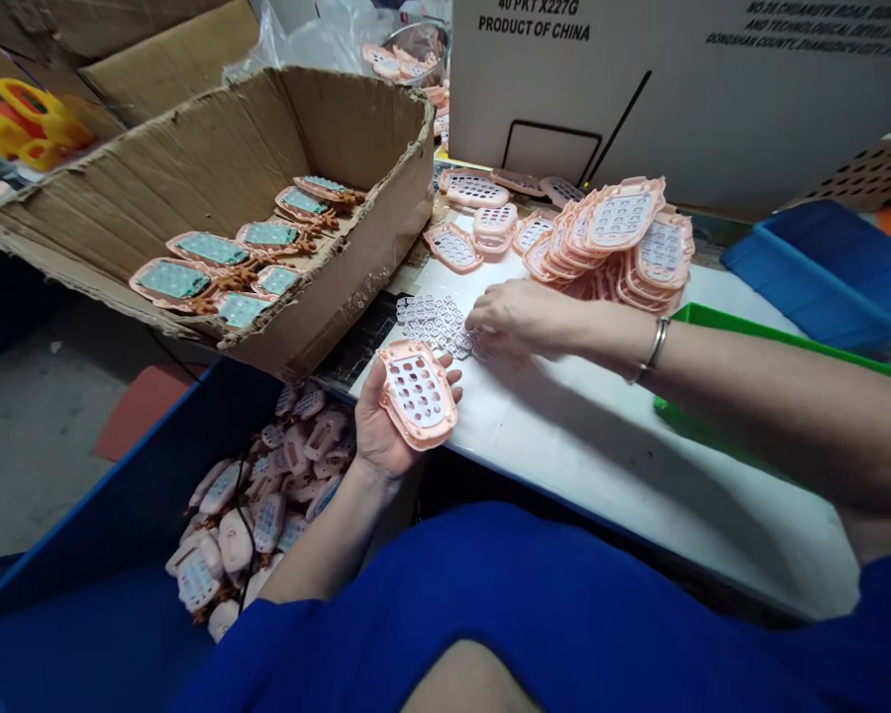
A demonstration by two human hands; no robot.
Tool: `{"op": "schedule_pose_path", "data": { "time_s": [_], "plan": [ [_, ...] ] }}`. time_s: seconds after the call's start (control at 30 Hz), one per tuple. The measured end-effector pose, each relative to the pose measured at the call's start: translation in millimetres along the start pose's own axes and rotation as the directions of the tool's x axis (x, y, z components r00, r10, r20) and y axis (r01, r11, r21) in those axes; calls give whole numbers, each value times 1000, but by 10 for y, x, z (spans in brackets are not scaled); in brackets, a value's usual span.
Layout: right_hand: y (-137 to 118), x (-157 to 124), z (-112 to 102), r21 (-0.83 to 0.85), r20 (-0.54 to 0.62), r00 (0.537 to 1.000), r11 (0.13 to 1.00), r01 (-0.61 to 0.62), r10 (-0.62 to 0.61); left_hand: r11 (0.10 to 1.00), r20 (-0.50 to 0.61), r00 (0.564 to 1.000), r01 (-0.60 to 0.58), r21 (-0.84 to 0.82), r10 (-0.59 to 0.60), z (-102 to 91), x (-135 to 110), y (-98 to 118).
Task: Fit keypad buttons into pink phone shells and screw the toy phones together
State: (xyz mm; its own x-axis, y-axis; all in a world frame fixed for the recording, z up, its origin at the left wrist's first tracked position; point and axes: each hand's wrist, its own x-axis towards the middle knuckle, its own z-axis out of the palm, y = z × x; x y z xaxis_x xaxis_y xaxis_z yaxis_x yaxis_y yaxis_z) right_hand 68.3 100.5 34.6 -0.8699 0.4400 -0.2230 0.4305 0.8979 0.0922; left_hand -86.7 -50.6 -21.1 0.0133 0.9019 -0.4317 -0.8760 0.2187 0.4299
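My left hand [378, 426] cradles a pink plastic phone-shaped cover [418, 393] with rows of key holes, at the white table's near edge. My right hand [516, 317], a bangle on its wrist, reaches across with fingers curled down on a pile of clear keypad sheets [435, 322] lying on the table just beyond the cover. What its fingertips pinch is hidden. Behind the right hand is a leaning stack of more pink covers [624, 243].
A torn cardboard box [327, 139] at left holds covers fitted with green boards. Below the table a blue bin [119, 515] holds several finished pieces. A white carton [675, 89] stands at the back, with a blue tray [824, 267] and a green tray [749, 332] at right.
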Motion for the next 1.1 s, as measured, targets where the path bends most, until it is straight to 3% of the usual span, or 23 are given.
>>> {"op": "schedule_pose_path", "data": {
  "time_s": [0.1,0.3,0.4,0.5,0.63,0.8,0.97,1.1],
  "plan": [
    [-58,-142,135,-80,-38,994,991,103,-106,1000,-24,1000,-2,2,2,61,-2,-6],
    [-133,-177,113,-76,-26,994,991,106,-108,999,-41,998,-37,17,38,155,-25,-43],
    [-157,-238,79,-49,-91,995,997,-51,47,998,-45,998,-53,16,54,182,-40,-60],
    [-129,-334,98,95,-273,925,964,-248,265,998,-55,997,-56,15,57,221,-47,-94],
    [-102,-472,174,293,-341,867,917,-270,364,999,-84,996,-36,2,36,283,-45,-151],
    [-173,-691,329,433,-343,862,877,-207,372,998,-85,994,-59,29,61,283,-45,-179],
    [-182,-822,493,358,-314,889,909,-215,334,998,-74,995,-58,38,61,254,-36,-187],
    [-146,-770,483,316,-278,915,928,-199,291,998,-67,996,-49,41,52,269,-33,-205]
  ]
}}
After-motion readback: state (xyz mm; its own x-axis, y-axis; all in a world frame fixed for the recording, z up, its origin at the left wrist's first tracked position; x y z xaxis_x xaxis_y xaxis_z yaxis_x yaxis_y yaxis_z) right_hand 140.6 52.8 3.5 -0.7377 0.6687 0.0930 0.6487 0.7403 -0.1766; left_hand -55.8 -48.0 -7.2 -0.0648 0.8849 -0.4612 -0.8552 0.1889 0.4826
